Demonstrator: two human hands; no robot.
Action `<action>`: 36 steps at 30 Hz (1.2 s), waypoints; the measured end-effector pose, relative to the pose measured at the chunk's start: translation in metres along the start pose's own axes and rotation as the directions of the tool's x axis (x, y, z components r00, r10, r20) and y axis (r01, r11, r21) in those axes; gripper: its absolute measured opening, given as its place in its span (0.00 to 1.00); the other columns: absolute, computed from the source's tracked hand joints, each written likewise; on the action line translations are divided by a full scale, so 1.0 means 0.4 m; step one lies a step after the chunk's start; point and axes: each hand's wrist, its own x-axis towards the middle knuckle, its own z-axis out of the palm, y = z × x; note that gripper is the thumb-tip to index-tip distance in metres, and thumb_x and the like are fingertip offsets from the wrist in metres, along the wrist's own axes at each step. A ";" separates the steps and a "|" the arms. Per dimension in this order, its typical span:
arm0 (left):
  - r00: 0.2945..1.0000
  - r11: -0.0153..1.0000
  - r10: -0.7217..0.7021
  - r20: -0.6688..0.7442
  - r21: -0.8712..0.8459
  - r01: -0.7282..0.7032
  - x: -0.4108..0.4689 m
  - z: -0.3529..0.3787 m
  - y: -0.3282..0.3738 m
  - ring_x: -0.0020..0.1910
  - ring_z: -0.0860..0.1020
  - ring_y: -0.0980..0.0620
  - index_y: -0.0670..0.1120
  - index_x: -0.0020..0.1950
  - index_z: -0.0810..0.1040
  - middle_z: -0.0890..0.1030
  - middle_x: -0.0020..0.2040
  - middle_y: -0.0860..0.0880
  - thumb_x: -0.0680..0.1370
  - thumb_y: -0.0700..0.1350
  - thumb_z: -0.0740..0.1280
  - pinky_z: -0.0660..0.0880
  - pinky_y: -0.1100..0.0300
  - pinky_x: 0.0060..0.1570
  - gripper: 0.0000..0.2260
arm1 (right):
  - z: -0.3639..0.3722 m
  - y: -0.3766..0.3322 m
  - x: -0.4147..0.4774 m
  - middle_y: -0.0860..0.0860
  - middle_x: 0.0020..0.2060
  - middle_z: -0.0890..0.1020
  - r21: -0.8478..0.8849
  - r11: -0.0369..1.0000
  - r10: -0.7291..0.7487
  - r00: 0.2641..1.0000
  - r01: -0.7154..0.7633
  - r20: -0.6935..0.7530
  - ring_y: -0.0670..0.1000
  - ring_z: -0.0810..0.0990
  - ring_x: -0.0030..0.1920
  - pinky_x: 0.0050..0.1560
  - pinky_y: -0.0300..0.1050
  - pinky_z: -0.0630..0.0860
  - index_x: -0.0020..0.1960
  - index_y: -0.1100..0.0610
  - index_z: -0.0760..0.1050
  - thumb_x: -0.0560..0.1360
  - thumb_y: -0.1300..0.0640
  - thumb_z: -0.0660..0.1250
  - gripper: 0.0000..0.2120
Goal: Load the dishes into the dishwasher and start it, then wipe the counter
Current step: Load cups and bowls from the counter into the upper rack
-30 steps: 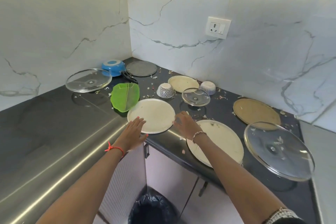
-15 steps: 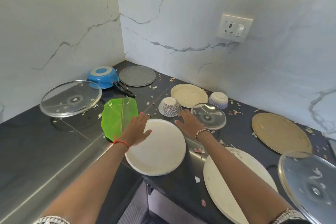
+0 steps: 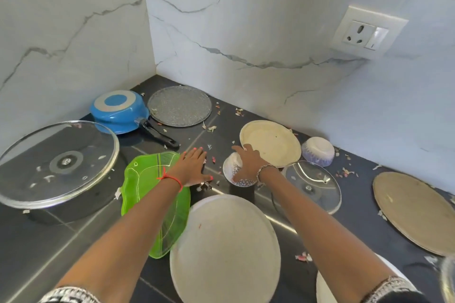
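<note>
Dirty dishes lie spread over the dark counter [image 3: 307, 241]. My right hand [image 3: 248, 163] rests on top of a small upturned patterned bowl [image 3: 232, 172], fingers curled over it. My left hand [image 3: 193, 166] lies flat and open on the counter, beside the green leaf-shaped plate [image 3: 147, 202]. A large white plate [image 3: 226, 248] sits close in front of me. A cream plate [image 3: 273, 142] and a second upturned bowl [image 3: 318, 151] stand behind the right hand. A small glass lid [image 3: 312, 186] lies to its right.
A big glass lid [image 3: 56, 162] lies at the left, with a blue pan [image 3: 118, 112] and a grey round plate [image 3: 179, 106] in the corner. A brown plate [image 3: 416, 211] sits at the right. Food scraps litter the counter. A wall socket [image 3: 364, 33] is above.
Both hands reached farther over the white plate. My right hand came down onto the patterned bowl and my left hand settled flat beside the green plate. The camera moved closer.
</note>
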 end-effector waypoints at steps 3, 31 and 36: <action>1.000 1.000 0.028 -0.009 0.008 -0.028 0.012 -0.005 -0.008 0.76 0.49 0.46 0.42 0.77 0.48 0.48 0.78 0.45 0.76 0.62 0.60 0.48 0.50 0.73 0.39 | -0.001 -0.003 0.018 0.56 0.67 0.62 0.037 0.999 0.010 0.999 -0.012 0.040 0.61 0.61 0.68 0.64 0.58 0.65 0.73 0.50 0.54 0.69 0.49 0.73 0.40; 0.969 0.999 -0.046 -0.244 -0.005 0.047 -0.329 0.008 0.323 0.75 0.35 0.47 0.41 0.77 0.40 0.37 0.77 0.45 0.78 0.59 0.59 0.35 0.49 0.71 0.40 | 0.022 0.085 -0.497 0.56 0.67 0.68 0.144 0.984 -0.093 0.990 0.108 -0.104 0.58 0.67 0.67 0.64 0.52 0.68 0.71 0.58 0.58 0.63 0.49 0.78 0.45; 0.978 0.998 -0.058 -0.202 -0.019 0.055 -0.487 0.098 0.435 0.75 0.34 0.48 0.42 0.76 0.36 0.34 0.76 0.46 0.77 0.59 0.60 0.34 0.49 0.71 0.42 | 0.082 0.124 -0.653 0.58 0.66 0.67 0.116 0.984 -0.126 0.989 0.135 -0.079 0.59 0.68 0.66 0.65 0.54 0.69 0.72 0.57 0.59 0.63 0.50 0.78 0.45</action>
